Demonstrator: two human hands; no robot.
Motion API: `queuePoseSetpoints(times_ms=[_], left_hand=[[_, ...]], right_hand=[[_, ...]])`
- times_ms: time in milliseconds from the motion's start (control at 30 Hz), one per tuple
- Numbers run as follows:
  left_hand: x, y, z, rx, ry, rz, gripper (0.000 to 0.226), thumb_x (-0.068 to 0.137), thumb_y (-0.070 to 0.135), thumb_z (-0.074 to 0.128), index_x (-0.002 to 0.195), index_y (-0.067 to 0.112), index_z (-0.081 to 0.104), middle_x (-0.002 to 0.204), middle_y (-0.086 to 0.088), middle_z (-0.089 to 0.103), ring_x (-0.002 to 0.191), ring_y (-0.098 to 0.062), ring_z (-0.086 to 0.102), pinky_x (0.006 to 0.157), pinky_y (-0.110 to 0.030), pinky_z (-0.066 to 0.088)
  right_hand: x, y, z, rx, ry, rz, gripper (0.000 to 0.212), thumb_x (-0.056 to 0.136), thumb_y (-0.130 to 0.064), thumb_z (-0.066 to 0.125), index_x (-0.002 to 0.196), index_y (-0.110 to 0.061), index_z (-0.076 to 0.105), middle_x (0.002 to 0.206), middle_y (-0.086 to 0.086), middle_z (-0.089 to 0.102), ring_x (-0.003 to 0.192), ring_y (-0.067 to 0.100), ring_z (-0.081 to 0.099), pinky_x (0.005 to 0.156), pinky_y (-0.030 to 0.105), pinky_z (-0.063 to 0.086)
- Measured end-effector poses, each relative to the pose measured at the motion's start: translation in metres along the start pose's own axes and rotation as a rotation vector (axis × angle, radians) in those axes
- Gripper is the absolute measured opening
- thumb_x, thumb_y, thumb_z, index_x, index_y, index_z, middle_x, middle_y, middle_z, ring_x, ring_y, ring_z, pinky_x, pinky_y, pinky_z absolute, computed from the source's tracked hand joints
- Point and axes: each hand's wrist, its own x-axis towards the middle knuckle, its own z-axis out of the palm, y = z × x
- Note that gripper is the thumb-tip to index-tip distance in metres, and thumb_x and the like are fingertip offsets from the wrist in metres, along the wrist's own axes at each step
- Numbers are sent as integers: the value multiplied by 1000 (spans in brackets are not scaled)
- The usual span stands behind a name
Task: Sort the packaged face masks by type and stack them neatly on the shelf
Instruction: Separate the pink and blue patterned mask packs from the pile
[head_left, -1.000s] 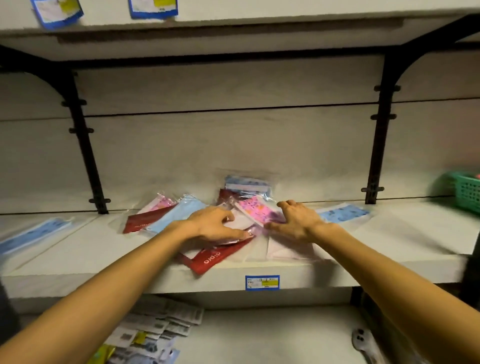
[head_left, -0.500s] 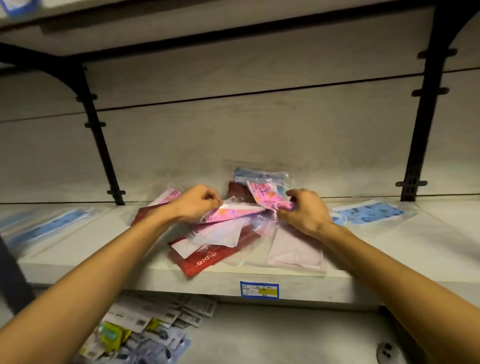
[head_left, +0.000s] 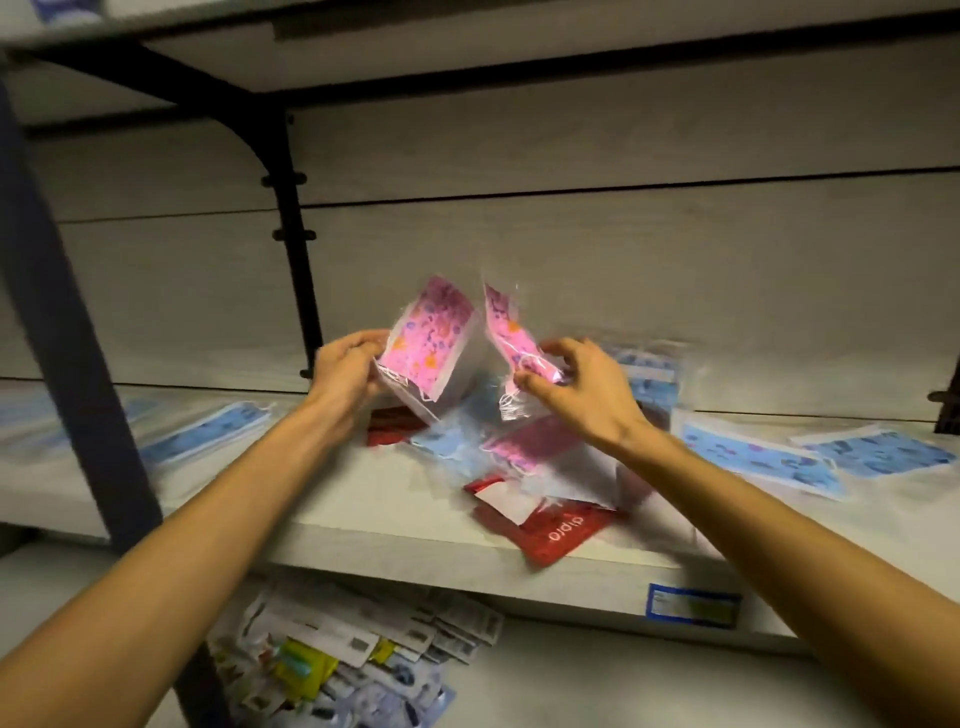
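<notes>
Here the shelf (head_left: 363, 519) spans the whole view, pale and wood-grained, with a black bracket (head_left: 291, 234) rising at its back on the left. Blue masks (head_left: 753, 457) in clear wrap lie flat on the right side of the shelf, and another blue one (head_left: 208, 431) lies on the left. Near the middle front sits a loose pile (head_left: 519, 457) of wrapped masks, pink and pale blue mixed, with a red pack (head_left: 561, 530) under it hanging over the front edge. A second red pack (head_left: 389, 423) lies behind, partly hidden.

Both hands are raised above the pile. The left hand (head_left: 345, 371) grips a stack of pink masks (head_left: 428, 345), tilted up on end. The right hand (head_left: 582, 395) pinches one pink mask (head_left: 511, 335) by its lower end, just beside the stack but apart from it. A blue price tag (head_left: 693, 605) sticks to the shelf's front edge. Below, assorted packets (head_left: 353, 649) lie heaped on a lower shelf.
</notes>
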Motion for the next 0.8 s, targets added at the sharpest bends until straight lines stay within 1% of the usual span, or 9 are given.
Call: queuePoseSetpoints(times_ms=[100,267,333,400,467,567,700,733,800], left_hand=[[10,-8,-49,-83,69,-85,25,94,-3,54,111,4,71,91,-11,73,71,-18,71,58,-26,61],[21,-34,-111,119,61,-190,33,86,-11,53,108,1,73,91,-15,73,57,-15,70,55,-25,59],[25,-46,-125,272,52,-169,36,86,-10,50,111,2,73,96,-15,75,73,-22,73,66,-33,62],[27,-57,-136,478,74,-126,35,89,-3,53,115,7,74,109,-14,75,98,-30,71,90,-42,59],[24,-60,-146,664,106,-73,33,89,4,57,116,12,74,116,-10,74,109,-29,66,100,-38,53],[17,-55,-160,877,95,74,38,82,10,61,118,15,70,114,-7,73,109,-29,65,93,-35,52],[13,-47,-169,1041,71,174,42,85,21,65,127,16,62,121,-9,69,110,-33,63,84,-37,49],[14,-46,-168,1041,71,181,42,89,21,61,131,16,59,126,-10,67,112,-33,62,83,-36,46],[15,-46,-164,1000,77,190,45,94,19,53,139,17,53,139,-8,59,120,-31,58,88,-38,45]], right_hand=[[7,-36,46,41,-40,-4,52,88,-53,66,126,-18,64,126,5,68,112,24,63,93,39,50],[10,-82,111,123,-101,15,54,90,-48,67,131,-15,59,125,8,68,109,27,65,92,40,51],[10,-94,130,129,-134,16,48,90,-47,66,127,-16,61,121,6,70,104,25,66,89,37,52],[12,-103,147,111,-195,27,41,91,-46,64,121,-18,63,113,6,72,98,25,67,85,36,53],[16,-114,163,67,-254,20,38,92,-46,62,119,-18,64,108,7,73,99,28,67,85,39,53],[22,-129,182,-10,-313,1,39,91,-48,61,118,-20,66,109,7,72,101,29,65,85,39,52],[21,-138,201,-57,-448,2,62,83,-75,54,109,-20,68,106,6,72,92,26,67,84,40,55],[22,-138,204,-26,-469,6,68,84,-78,49,112,-19,68,110,7,72,95,26,67,87,42,55],[27,-134,208,10,-452,21,63,91,-69,48,125,-18,64,122,8,70,107,26,66,94,43,53]])
